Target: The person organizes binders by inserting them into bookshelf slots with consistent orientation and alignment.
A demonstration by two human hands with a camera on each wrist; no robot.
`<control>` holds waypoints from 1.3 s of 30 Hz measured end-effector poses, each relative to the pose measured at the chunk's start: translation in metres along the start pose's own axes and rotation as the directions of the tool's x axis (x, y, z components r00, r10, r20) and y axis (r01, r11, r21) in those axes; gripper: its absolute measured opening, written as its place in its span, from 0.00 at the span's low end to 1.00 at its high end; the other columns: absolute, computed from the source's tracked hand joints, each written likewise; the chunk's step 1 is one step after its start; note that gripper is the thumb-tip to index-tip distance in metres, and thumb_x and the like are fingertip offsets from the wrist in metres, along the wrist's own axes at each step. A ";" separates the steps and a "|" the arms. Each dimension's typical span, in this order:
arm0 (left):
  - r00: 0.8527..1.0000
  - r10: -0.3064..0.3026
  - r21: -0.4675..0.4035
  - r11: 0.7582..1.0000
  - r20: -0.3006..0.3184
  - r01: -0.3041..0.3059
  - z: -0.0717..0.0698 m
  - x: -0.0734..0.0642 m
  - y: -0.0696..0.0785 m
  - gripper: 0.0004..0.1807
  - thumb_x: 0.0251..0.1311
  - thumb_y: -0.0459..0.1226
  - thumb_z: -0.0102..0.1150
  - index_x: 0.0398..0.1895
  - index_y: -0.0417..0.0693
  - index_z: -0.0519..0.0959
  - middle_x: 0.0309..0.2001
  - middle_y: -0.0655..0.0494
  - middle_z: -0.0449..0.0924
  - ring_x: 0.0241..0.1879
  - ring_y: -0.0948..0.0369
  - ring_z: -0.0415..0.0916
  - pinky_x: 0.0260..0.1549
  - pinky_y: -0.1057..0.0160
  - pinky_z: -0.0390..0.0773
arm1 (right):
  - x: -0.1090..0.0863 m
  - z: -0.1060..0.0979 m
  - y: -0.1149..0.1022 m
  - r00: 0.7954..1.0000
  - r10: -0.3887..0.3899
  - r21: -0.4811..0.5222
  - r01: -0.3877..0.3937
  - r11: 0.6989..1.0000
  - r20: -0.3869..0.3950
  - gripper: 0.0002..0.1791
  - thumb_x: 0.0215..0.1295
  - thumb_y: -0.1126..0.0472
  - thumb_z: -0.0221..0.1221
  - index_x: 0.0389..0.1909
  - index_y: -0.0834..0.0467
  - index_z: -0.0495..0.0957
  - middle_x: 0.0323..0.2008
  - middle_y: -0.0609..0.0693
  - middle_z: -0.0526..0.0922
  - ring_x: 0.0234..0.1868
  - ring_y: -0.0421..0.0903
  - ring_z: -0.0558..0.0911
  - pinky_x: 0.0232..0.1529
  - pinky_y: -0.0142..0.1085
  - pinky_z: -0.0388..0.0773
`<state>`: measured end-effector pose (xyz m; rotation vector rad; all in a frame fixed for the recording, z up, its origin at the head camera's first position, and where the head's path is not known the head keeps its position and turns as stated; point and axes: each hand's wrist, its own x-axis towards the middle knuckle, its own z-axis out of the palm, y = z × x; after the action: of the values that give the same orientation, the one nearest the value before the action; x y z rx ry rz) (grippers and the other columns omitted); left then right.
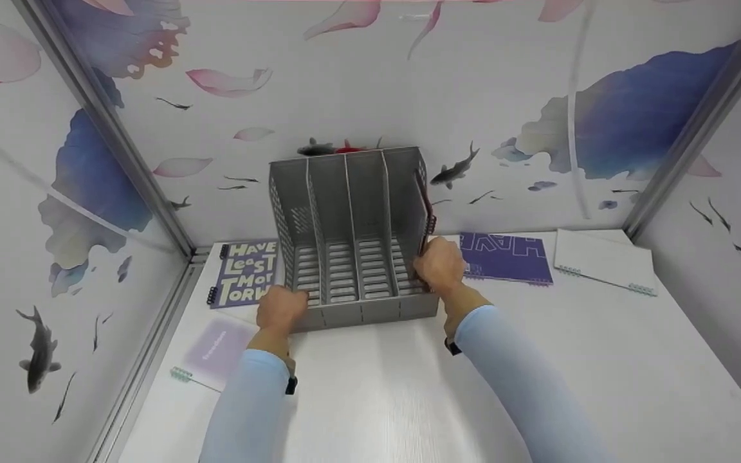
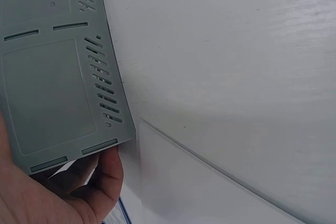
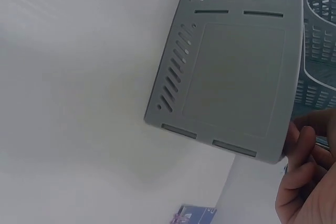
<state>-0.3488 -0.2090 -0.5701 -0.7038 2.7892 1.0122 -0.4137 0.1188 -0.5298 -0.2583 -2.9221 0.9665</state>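
A grey desktop file rack (image 1: pixel 380 310) with several upright compartments stands at the back of the white table. My left hand (image 1: pixel 280 307) grips its lower left front corner; the left wrist view shows fingers (image 2: pixel 108 182) curled round the rack's end. My right hand (image 1: pixel 440 262) holds the opposite front corner, its fingers (image 3: pixel 302 148) bent at the edge in the right wrist view. A thin notebook (image 1: pixel 423 209) with a dark reddish edge and coil stands upright along the rack's right side, partly hidden by that hand.
Left of the rack lie a purple lettered notebook (image 1: pixel 245 273) and a pale lilac notebook (image 1: pixel 216 347). To the right are another purple notebook (image 1: pixel 505 258) and a white spiral notebook (image 1: pixel 605 260). Patterned walls (image 1: pixel 370 83) enclose the table.
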 end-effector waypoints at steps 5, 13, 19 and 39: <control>1.000 0.008 0.001 1.000 0.000 -0.008 -0.002 0.001 -0.001 0.26 0.76 0.50 0.57 0.58 0.37 0.86 0.50 0.41 0.91 0.44 0.48 0.84 0.46 0.45 0.84 | 0.001 -0.015 0.002 1.000 -0.025 -0.021 0.025 0.999 0.018 0.13 0.71 0.54 0.68 0.44 0.59 0.93 0.44 0.56 0.96 0.44 0.55 0.92 0.54 0.56 0.88; 1.000 0.015 -0.001 1.000 0.008 -0.015 -0.001 0.001 -0.003 0.24 0.76 0.49 0.56 0.57 0.38 0.85 0.47 0.43 0.90 0.41 0.49 0.83 0.41 0.48 0.83 | 0.010 -0.036 0.022 0.984 -0.176 -0.099 0.173 0.980 -0.026 0.15 0.70 0.53 0.67 0.45 0.59 0.94 0.46 0.59 0.96 0.50 0.63 0.93 0.54 0.60 0.88; 1.000 0.012 -0.007 1.000 0.006 -0.012 0.000 0.000 -0.002 0.23 0.74 0.48 0.56 0.55 0.39 0.86 0.45 0.43 0.91 0.40 0.49 0.83 0.39 0.48 0.82 | 0.018 -0.053 0.050 0.966 -0.258 -0.130 0.252 0.959 -0.028 0.16 0.70 0.54 0.67 0.49 0.61 0.93 0.47 0.60 0.96 0.51 0.65 0.93 0.54 0.61 0.87; 1.000 0.018 -0.021 1.000 0.001 -0.018 0.000 0.000 -0.002 0.23 0.74 0.49 0.57 0.54 0.39 0.87 0.43 0.46 0.89 0.39 0.50 0.81 0.38 0.50 0.79 | 0.035 -0.089 0.154 0.962 -0.215 -0.322 0.259 0.910 0.168 0.17 0.69 0.69 0.66 0.56 0.72 0.87 0.52 0.71 0.92 0.55 0.71 0.90 0.61 0.64 0.86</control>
<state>-0.3483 -0.2102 -0.5715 -0.6817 2.7932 1.0456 -0.4171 0.2985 -0.5501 0.1550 -3.1284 0.4535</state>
